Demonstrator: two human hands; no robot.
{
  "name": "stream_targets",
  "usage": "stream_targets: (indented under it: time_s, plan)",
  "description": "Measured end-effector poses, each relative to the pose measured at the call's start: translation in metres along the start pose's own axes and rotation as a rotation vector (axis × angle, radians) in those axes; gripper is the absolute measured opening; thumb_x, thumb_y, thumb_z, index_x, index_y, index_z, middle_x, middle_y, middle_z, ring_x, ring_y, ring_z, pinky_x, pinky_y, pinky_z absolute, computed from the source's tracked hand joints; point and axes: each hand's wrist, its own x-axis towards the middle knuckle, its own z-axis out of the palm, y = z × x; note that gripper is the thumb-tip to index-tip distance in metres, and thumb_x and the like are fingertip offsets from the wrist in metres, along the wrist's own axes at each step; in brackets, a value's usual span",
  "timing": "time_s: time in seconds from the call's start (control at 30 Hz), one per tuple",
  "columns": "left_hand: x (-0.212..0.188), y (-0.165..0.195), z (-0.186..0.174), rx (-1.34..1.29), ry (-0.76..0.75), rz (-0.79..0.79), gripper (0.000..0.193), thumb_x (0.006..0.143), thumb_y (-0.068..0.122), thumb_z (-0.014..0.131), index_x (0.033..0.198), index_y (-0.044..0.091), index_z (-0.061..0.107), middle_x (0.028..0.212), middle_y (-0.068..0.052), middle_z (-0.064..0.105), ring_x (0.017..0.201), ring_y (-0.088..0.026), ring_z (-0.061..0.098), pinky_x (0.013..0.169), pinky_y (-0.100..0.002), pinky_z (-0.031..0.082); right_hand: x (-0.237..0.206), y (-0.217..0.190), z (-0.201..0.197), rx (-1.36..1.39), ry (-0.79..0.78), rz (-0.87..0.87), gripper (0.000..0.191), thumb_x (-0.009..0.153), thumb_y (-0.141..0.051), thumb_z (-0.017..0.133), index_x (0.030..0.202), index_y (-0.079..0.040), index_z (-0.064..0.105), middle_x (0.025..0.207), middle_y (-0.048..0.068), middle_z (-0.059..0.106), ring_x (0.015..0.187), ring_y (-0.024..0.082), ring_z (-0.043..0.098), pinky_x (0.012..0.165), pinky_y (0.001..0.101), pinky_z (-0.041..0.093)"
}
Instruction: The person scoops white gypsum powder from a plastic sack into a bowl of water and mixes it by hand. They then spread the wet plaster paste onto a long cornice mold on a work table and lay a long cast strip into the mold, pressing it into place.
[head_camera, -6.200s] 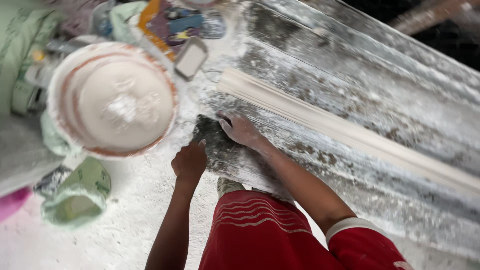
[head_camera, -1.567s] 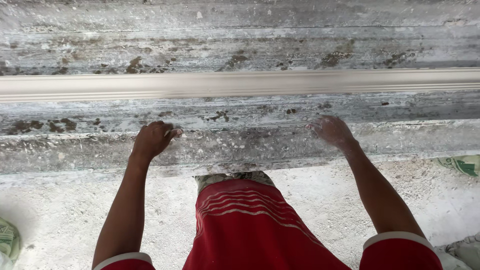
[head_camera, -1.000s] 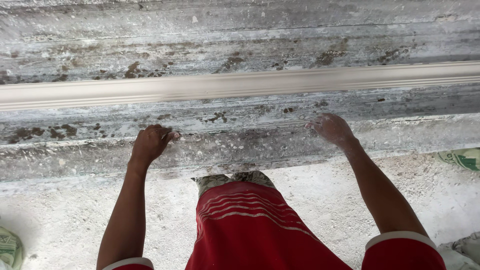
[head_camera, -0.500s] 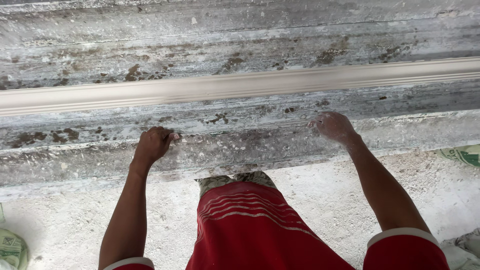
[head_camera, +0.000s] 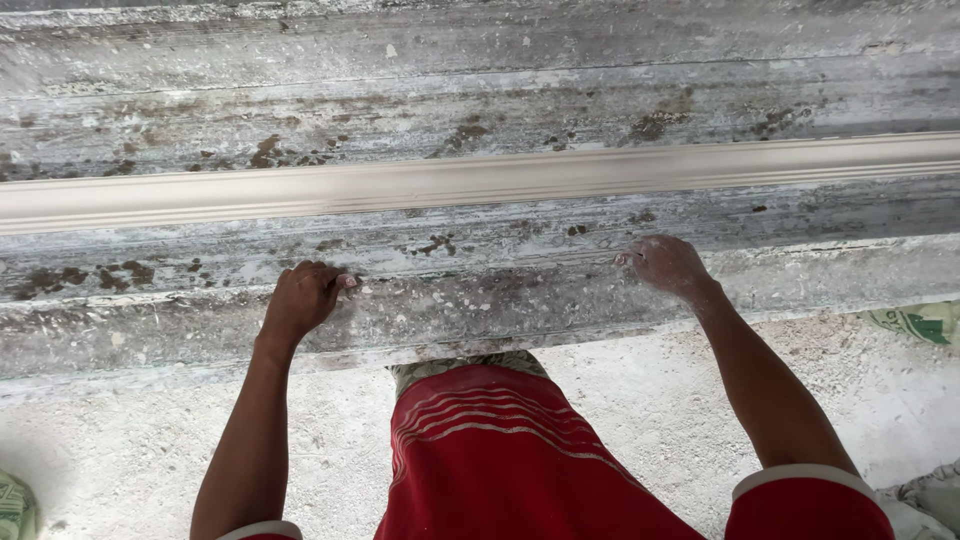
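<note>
The left hand (head_camera: 302, 298) rests at about eight o'clock from the middle of the view, fingers curled into a loose fist and pressed on the near edge of the long grey bench (head_camera: 480, 300); it holds nothing. The right hand (head_camera: 668, 264), at about three o'clock, is dusted white and lies palm down on the same edge, fingers bent, nothing in its grasp. The two hands are well apart. Beyond them, toward twelve o'clock, a long pale moulding strip (head_camera: 480, 182) runs across the bench from side to side. At six o'clock the person's red shorts (head_camera: 480, 460) show above a white dusty floor (head_camera: 130, 440).
</note>
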Motion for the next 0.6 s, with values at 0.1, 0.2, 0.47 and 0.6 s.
stream_targets:
  time_s: [0.1,0.2,0.47,0.6]
  plan:
    - [0.001,0.005,-0.007,-0.010,0.002,0.003,0.018,0.094,0.018,0.071,0.094,0.002,0.080,0.089,-0.016,0.077,0.084,-0.031,0.074,0.075,-0.043,0.060,-0.001,0.005,0.002,-0.020,-0.019,0.004,0.036,0.101,-0.031,0.051,0.114,-0.006,0.075,0.125,0.017,0.072,0.107,0.030,0.073,0.100,0.0443,0.059]
    - [0.000,0.012,-0.018,-0.014,0.043,0.008,0.019,0.094,0.019,0.071,0.096,0.002,0.080,0.088,-0.016,0.077,0.083,-0.031,0.073,0.077,-0.045,0.059,-0.004,0.007,-0.003,-0.044,0.045,-0.046,0.035,0.095,-0.030,0.055,0.109,-0.005,0.075,0.125,0.018,0.072,0.103,0.031,0.074,0.095,0.0449,0.060]
    - [0.009,0.028,-0.045,-0.012,0.075,0.022,0.018,0.092,0.018,0.071,0.092,0.003,0.080,0.088,-0.015,0.077,0.084,-0.030,0.073,0.076,-0.045,0.059,-0.017,0.005,-0.032,-0.109,-0.060,0.060,0.040,0.107,-0.035,0.050,0.103,-0.005,0.077,0.109,0.014,0.078,0.096,0.026,0.077,0.092,0.0396,0.064]
    - [0.021,0.038,-0.062,-0.014,0.010,-0.015,0.014,0.093,0.015,0.073,0.092,0.003,0.080,0.082,-0.014,0.077,0.078,-0.028,0.072,0.071,-0.044,0.058,-0.027,0.009,-0.057,-0.026,0.098,0.001,0.035,0.103,-0.034,0.051,0.115,-0.014,0.077,0.117,0.012,0.075,0.100,0.028,0.074,0.091,0.0441,0.061]
